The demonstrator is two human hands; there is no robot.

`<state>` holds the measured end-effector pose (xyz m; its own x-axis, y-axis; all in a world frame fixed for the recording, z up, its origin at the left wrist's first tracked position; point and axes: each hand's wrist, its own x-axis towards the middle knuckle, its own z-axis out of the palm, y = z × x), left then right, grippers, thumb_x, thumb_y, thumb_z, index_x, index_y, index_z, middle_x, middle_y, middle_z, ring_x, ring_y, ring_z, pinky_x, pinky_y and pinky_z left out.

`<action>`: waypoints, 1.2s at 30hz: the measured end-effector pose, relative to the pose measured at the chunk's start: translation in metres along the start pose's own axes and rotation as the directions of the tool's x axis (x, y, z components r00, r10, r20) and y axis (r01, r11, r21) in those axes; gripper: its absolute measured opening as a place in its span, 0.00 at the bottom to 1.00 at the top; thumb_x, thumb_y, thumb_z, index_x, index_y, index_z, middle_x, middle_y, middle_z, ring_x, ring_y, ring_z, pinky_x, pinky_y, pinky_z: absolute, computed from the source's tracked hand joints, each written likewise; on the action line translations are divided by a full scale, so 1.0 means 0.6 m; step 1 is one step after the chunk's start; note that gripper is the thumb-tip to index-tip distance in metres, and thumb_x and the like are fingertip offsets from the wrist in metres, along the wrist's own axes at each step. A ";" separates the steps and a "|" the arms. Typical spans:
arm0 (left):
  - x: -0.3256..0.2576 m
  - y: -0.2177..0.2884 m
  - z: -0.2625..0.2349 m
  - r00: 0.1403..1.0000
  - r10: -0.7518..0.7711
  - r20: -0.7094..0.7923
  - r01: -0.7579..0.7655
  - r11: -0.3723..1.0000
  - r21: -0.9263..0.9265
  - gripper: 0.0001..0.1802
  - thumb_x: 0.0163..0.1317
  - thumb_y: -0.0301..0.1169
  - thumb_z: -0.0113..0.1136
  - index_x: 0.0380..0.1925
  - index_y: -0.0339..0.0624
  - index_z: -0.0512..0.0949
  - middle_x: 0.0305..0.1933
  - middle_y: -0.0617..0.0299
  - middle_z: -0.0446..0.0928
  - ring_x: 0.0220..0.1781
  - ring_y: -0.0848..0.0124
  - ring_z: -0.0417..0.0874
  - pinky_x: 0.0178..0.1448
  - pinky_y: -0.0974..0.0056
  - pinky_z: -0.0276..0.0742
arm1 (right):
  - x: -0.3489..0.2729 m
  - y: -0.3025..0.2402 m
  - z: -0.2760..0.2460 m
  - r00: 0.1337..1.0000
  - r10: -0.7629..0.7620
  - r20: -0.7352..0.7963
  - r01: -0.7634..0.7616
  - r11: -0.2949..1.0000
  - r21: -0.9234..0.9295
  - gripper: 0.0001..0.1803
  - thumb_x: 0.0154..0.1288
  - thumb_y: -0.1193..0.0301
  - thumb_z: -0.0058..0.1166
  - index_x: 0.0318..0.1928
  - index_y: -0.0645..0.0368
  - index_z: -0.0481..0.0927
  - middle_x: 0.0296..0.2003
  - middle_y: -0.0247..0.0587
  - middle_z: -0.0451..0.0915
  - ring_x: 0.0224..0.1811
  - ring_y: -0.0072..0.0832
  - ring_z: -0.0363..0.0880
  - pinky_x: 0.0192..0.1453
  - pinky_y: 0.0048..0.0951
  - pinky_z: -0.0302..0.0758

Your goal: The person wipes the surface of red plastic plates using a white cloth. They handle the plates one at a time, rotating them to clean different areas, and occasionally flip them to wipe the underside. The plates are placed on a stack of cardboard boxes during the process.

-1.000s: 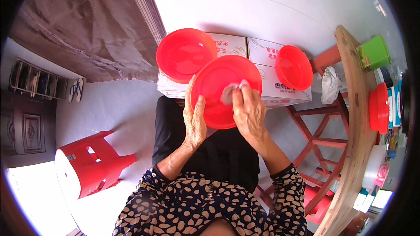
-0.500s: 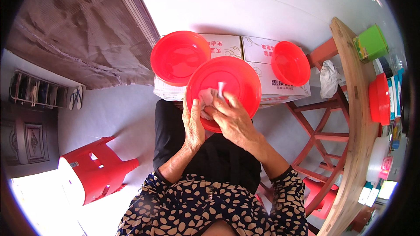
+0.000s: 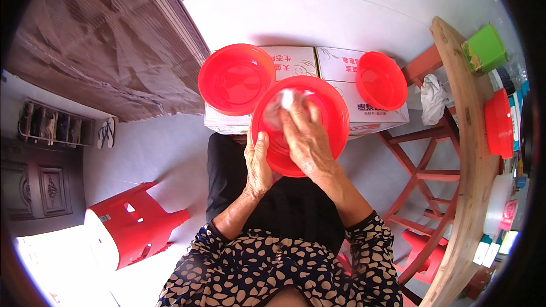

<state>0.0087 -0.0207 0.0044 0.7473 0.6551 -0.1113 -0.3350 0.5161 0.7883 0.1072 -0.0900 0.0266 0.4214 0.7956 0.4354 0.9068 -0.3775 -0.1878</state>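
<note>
"Where is the bright red, round plastic bowl (image 3: 338, 131) the person has?"

"Up over the black-trousered lap (image 3: 298, 210), with its inside showing. Let's tell every place from that held bowl."

"What is the left hand (image 3: 260, 169) doing?"

"It grips the held bowl's near left edge. The thumb is on this side. The other fingers are mostly hidden, so I can't tell how they sit."

"And the right hand (image 3: 309, 143)?"

"It is inside the held bowl, gripping a soft, crumpled, whitish cloth (image 3: 274, 116). The cloth is blurry, and I can't tell how tight the squeeze is."

"Which step is this?"

"I think it's wiping the inside. The cloth seems to be on the far left part of the held bowl."

"What would the next move need?"

"I'd say a firm left hand, so the held bowl can't tip, and a gentle push to reach the spots the cloth isn't on."

"What is around it?"

"Past the held bowl are white cardboard boxes (image 3: 341, 95). On them, to its far left, is a second round red plastic bowl (image 3: 211, 74). To its right, apart from it, is a third round red plastic bowl (image 3: 380, 82)."
</note>
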 end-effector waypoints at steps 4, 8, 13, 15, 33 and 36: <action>0.002 -0.003 -0.023 1.000 0.009 0.004 -0.009 0.993 0.118 0.28 0.73 0.47 0.37 0.60 0.35 0.66 0.57 0.55 0.72 0.59 0.66 0.73 0.64 0.61 0.67 | -0.019 -0.018 -0.015 0.953 -0.262 0.150 0.241 0.960 0.143 0.13 0.56 0.72 0.50 0.41 0.65 0.81 0.54 0.44 0.71 0.60 0.43 0.66 0.66 0.37 0.63; 0.001 -0.012 -0.040 0.999 -0.013 0.032 0.010 0.997 0.074 0.30 0.72 0.51 0.35 0.59 0.36 0.67 0.56 0.55 0.72 0.57 0.65 0.74 0.63 0.60 0.68 | -0.020 -0.011 -0.028 0.908 -0.391 0.149 0.359 0.911 0.204 0.11 0.55 0.71 0.53 0.39 0.62 0.79 0.47 0.38 0.76 0.53 0.37 0.71 0.58 0.34 0.71; -0.001 -0.015 -0.028 0.998 0.002 0.056 -0.003 1.000 0.027 0.32 0.72 0.53 0.35 0.62 0.37 0.64 0.60 0.55 0.70 0.60 0.64 0.72 0.64 0.58 0.67 | 0.001 -0.020 -0.004 0.991 -0.104 -0.086 0.116 0.983 0.145 0.16 0.56 0.73 0.54 0.47 0.61 0.75 0.40 0.40 0.75 0.40 0.36 0.75 0.46 0.33 0.75; -0.004 -0.015 -0.019 1.000 0.008 -0.020 -0.008 1.000 0.001 0.32 0.72 0.52 0.34 0.64 0.37 0.60 0.62 0.54 0.68 0.63 0.64 0.69 0.66 0.57 0.66 | 0.014 -0.016 -0.006 0.987 -0.012 -0.162 0.007 1.000 -0.027 0.18 0.54 0.69 0.57 0.46 0.62 0.75 0.38 0.41 0.74 0.37 0.33 0.75 0.37 0.28 0.79; 0.003 -0.019 -0.056 0.997 -0.005 -0.071 0.015 0.989 0.148 0.29 0.72 0.53 0.34 0.50 0.39 0.72 0.45 0.61 0.77 0.43 0.72 0.78 0.47 0.66 0.75 | -0.030 -0.019 -0.021 0.947 -0.154 0.280 -0.004 0.871 0.492 0.09 0.58 0.74 0.54 0.41 0.57 0.74 0.45 0.38 0.74 0.47 0.39 0.76 0.44 0.43 0.76; 0.000 -0.016 -0.048 0.996 0.025 -0.085 -0.011 0.986 0.165 0.29 0.72 0.53 0.35 0.52 0.39 0.72 0.46 0.59 0.77 0.45 0.70 0.78 0.49 0.65 0.75 | -0.051 -0.001 -0.033 0.925 -0.291 0.245 0.115 0.828 0.549 0.08 0.58 0.72 0.54 0.38 0.57 0.74 0.41 0.36 0.73 0.44 0.35 0.76 0.45 0.42 0.75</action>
<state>-0.0044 -0.0096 -0.0204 0.6869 0.7127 -0.1424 -0.2439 0.4107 0.8785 0.0936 -0.1236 0.0305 0.1295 0.9616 0.2419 0.8071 0.0395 -0.5891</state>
